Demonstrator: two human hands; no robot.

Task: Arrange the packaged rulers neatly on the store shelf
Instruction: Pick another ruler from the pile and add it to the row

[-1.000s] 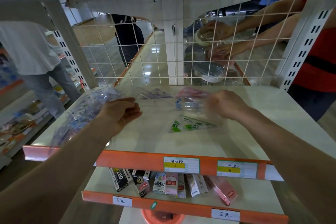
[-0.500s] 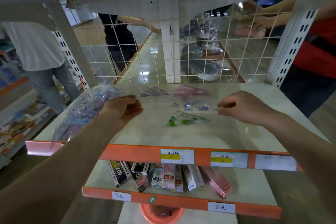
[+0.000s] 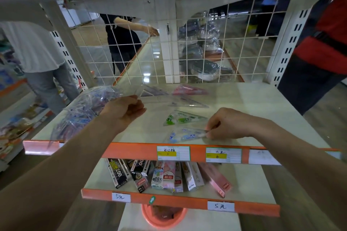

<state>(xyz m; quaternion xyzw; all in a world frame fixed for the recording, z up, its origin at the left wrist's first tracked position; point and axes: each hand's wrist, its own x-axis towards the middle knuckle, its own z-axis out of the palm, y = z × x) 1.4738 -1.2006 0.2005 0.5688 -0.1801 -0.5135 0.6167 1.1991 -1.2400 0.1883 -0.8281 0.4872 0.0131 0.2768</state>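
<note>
Blue-printed ruler packet (image 3: 185, 134) lies at 6 o'clock on the shelf (image 3: 262, 110), by the front edge, with the right hand (image 3: 231, 124) pinching its right tip. Green packet (image 3: 183, 118) sits just at its 12 o'clock. Left hand (image 3: 124, 111) grips a bundle of packaged rulers (image 3: 84, 112) at 9 o'clock.

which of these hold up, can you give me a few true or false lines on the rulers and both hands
1. The right hand pinches the blue-printed packaged ruler near the front edge of the upper shelf. True.
2. The green-printed packaged ruler lies nearer the front edge than the blue-printed one. False: it lies behind it, farther back.
3. The left hand holds a bundle of packaged rulers. True.
4. The pink packaged ruler lies on the lower shelf. False: it lies at the back of the upper shelf, by the wire grid.
</note>
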